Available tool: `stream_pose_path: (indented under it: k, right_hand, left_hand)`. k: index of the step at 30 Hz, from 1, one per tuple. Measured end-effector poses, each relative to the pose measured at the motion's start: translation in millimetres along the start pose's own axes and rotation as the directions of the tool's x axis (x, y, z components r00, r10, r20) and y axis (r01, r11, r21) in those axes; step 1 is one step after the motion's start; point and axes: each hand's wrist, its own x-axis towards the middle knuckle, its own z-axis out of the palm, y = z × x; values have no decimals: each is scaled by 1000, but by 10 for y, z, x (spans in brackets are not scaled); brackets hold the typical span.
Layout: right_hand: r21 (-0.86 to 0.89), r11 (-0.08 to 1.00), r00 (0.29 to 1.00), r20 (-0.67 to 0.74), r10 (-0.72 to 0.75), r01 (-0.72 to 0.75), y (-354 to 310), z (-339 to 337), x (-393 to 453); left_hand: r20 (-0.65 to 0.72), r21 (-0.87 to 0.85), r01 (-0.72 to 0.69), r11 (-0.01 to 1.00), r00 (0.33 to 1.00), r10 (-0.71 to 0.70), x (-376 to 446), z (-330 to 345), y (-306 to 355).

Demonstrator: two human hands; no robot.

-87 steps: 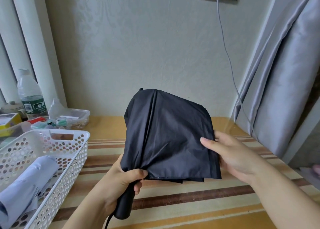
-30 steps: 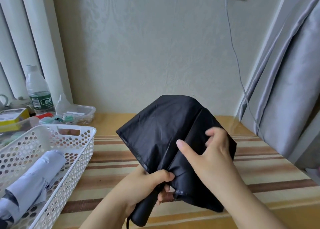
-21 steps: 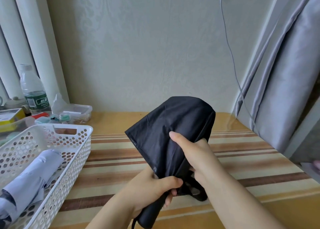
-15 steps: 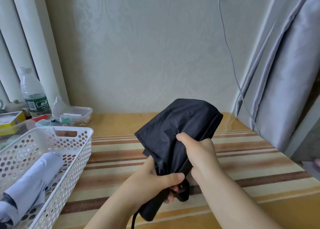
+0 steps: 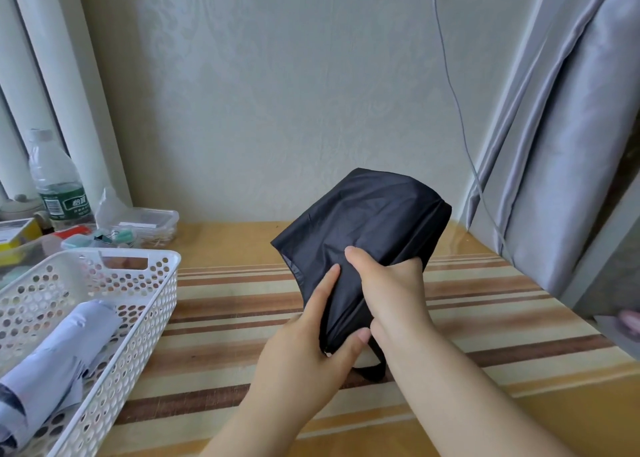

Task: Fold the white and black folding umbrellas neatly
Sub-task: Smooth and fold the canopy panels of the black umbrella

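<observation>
our left hand (image 5: 311, 345) pinches the gathered base of the black umbrella (image 5: 367, 235) above the tabletop (image 5: 225, 321), our right hand (image 5: 388, 283) clenched round its middle; ease either and the loose top billows free. further left, the white umbrella (image 5: 59, 356) lies rolled in the basket (image 5: 162, 283).

A wooden table with a striped top against the wall

The table (image 5: 242, 311) shows brown and cream stripes under a glossy surface. On its left side stands a white perforated basket (image 5: 138, 304). Behind the basket, near the wall, are a clear plastic water bottle (image 5: 57, 186) with a green label, a clear lidded container (image 5: 145, 222), a yellow box (image 5: 17, 233) and small clutter.
</observation>
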Motion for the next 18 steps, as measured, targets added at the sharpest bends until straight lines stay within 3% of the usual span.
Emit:
stream_pose_path:
  k: [4,7,11,13,15,16,18]
  right_hand:
    - [31,999,996,78,37,-39,-57,10,-25]
    - [-39,994,967,230,106,-100,-149,-46,-22]
    - [-103,991,882,455,125,-88,-290,-152,-100]
    - [-101,995,812,581,58,2,-358,-234,-149]
    - [-153,970,774,631,-53,191,-440,-364,-177]
    - [-198,924,787,599,-150,326,-474,-442,-152]
    - [-357,741,810,398,-430,569,-557,-620,-48]
  left_hand:
    - [-27,36,-1,999,1000,2,37,-16,-47]
    - [3,-192,46,980,999,-46,92,-60,-89]
    - [133,-503,167,848,984,-115,113,-172,-66]
    - [191,-639,243,730,969,-156,118,-196,-98]
    - [199,-732,269,626,963,-180,127,-211,-166]
    - [198,-758,270,594,963,-185,132,-224,-198]
    - [191,-790,265,554,963,-189,141,-253,-255]
